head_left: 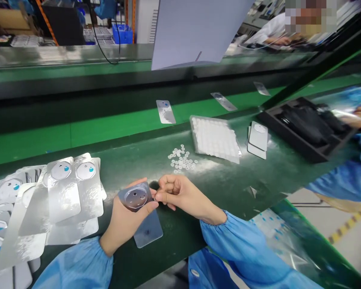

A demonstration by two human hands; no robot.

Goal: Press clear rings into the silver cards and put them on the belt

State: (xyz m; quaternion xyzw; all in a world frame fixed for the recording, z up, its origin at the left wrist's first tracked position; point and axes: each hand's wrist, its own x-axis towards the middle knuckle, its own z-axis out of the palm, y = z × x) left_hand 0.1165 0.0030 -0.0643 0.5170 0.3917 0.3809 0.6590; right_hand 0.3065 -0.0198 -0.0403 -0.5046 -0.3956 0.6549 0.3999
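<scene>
Between the thumb and fingers of my left hand (124, 220) is a glossy rounded rectangular panel (149, 230) with a dark octagonal ring near its top. My right hand (180, 192) is closed in a pinch right beside the panel's upper right edge; whatever its fingertips hold is too small to make out. Past my hands, small clear round discs (183, 162) lie loose on the green bench. To my left, silvery panels (63, 200) of the same shape are piled, overlapping, several with blue dots in their rings.
A clear tray (216, 138) of white pieces stands behind the discs, with a few panels (258, 138) to its right. More panels (165, 111) lie on the green conveyor. A black box (303, 128) sits at right, near a co-worker's blue sleeve (343, 180). A white sheet (195, 32) hangs ahead.
</scene>
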